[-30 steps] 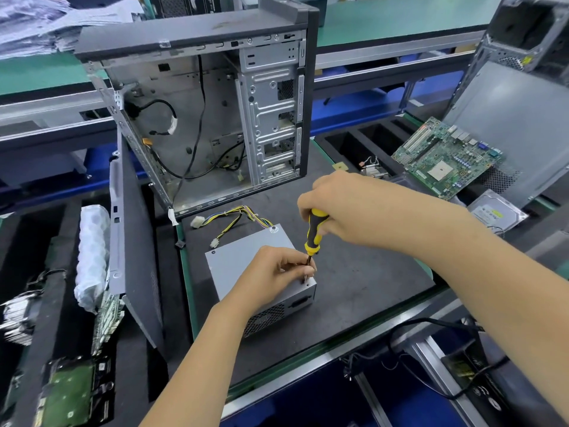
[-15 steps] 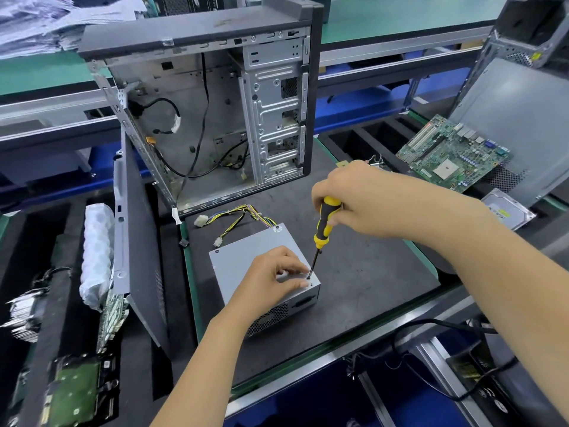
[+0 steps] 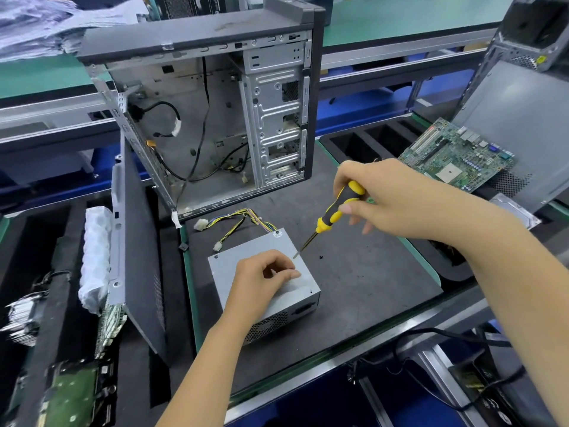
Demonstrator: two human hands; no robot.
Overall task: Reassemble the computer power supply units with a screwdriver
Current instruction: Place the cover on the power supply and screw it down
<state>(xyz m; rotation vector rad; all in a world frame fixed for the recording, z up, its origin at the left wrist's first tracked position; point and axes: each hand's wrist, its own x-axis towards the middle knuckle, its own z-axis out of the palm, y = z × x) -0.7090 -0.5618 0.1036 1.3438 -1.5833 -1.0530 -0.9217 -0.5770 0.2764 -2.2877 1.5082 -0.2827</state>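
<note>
Slanting from one o'clock to seven, the yellow-and-black screwdriver [image 3: 335, 211], gripped by the right hand [image 3: 397, 198], points at the grey metal power supply box [image 3: 295, 291], the left hand [image 3: 261, 282] curled on its lid, a small black screw [image 3: 321, 257] at three o'clock.

Fig. The person's body as I see it through the head camera. The bare left hand [image 3: 261, 278] and bare right hand [image 3: 385, 195] have short, neatly trimmed nails, and one nail shows clearly on the right thumb. The slender bare left forearm [image 3: 209, 365] and bare right forearm [image 3: 492, 257] are uncovered from wrist to picture edge. The right one looms broader near the lower right corner.
</note>
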